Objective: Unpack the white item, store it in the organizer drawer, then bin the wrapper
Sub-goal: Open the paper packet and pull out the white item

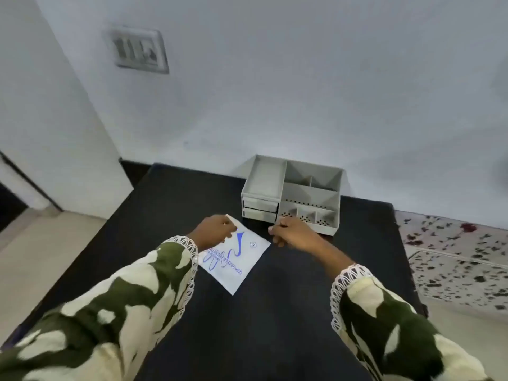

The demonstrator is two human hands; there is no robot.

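A flat white packet with blue print (236,257) lies on the black table (275,312), just in front of the grey organizer (291,193). My left hand (217,228) pinches the packet's far left corner. My right hand (295,233) is curled at the packet's right corner, fingertips touching its edge; whether it grips is unclear. The organizer has open top compartments and two small drawers (259,209) on its left front, both shut.
The organizer stands against the white wall at the table's far edge. A switch plate (137,49) is on the wall. A patterned floor covering (453,259) lies to the right, a tiled floor to the left.
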